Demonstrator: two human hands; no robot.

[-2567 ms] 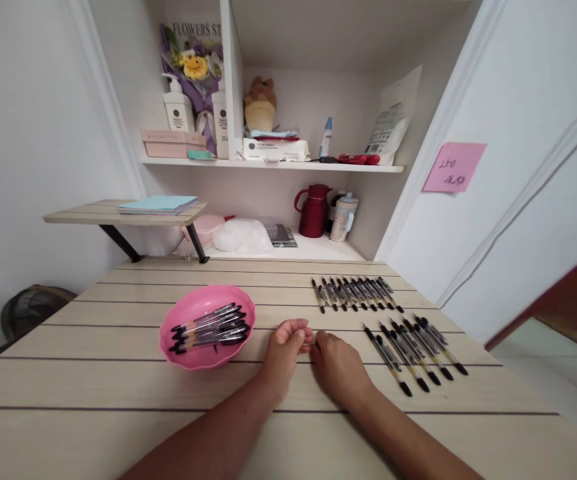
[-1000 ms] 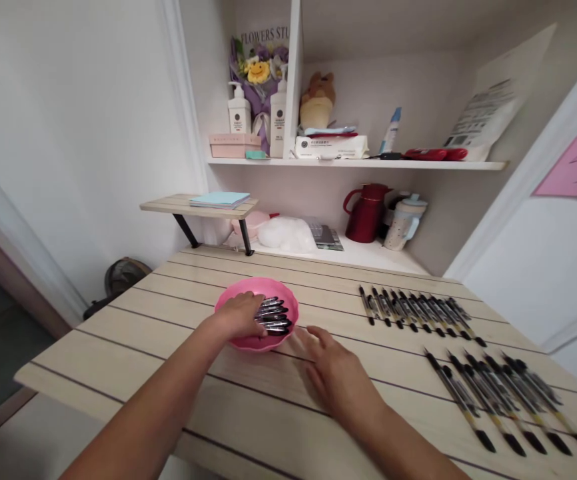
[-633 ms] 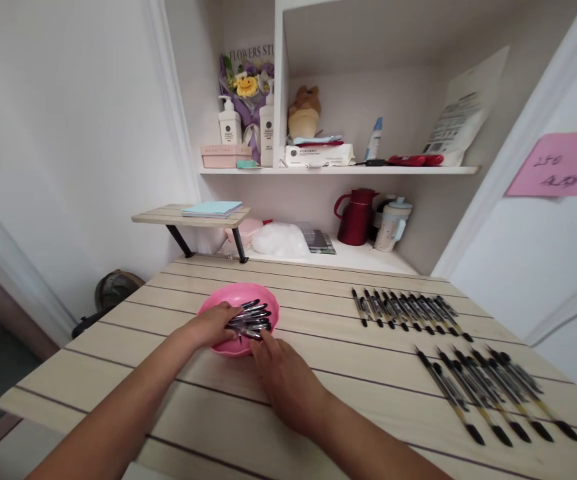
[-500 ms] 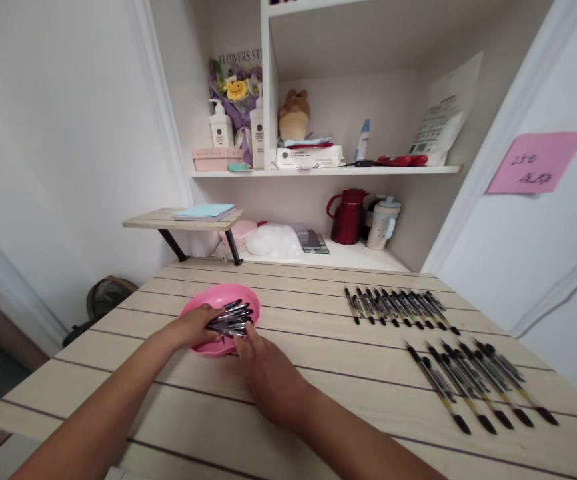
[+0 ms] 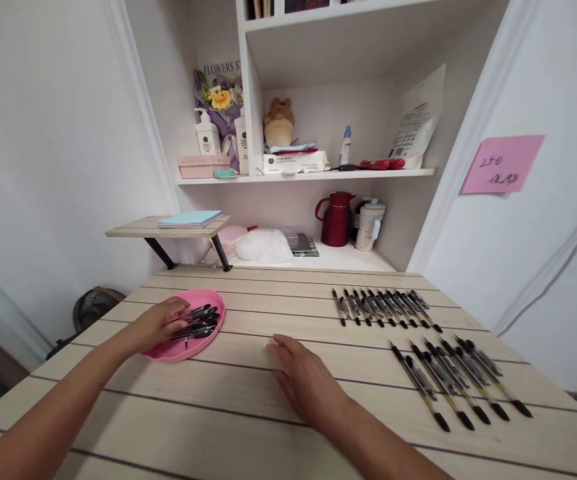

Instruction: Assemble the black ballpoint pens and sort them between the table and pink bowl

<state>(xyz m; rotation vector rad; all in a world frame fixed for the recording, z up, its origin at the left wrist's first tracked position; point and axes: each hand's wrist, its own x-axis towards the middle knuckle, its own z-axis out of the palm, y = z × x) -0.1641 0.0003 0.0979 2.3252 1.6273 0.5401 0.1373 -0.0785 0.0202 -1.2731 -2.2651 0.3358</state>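
Observation:
At the left of the table, a round pink tray (image 5: pixel 215 299) with a raised rim holds a pile of black-and-clear pens (image 5: pixel 202 327). My left hand (image 5: pixel 161 321) reaches over its left side, with thumb and fingers apart at the near ends of the pens. Whether those fingertips touch the pens is unclear. To the right of the tray, my right hand (image 5: pixel 303 377) is over the bare tabletop, fingers extended and nothing in it. Further right are a back row of pens (image 5: pixel 383 308) and a front row of pens (image 5: pixel 456 377), laid slanting side by side.
Beyond the wooden table (image 5: pixel 248 427) are white shelves holding a red jug (image 5: pixel 337 220), a pale tumbler (image 5: pixel 370 227) and bottles. A small raised stand (image 5: pixel 133 229) bears blue paper at the back left. A pink note (image 5: pixel 503 164) hangs on the right wall.
My right hand has come away from the tray to the right. The tray has shifted left, with my left hand still at it. The whole view has turned slightly right.

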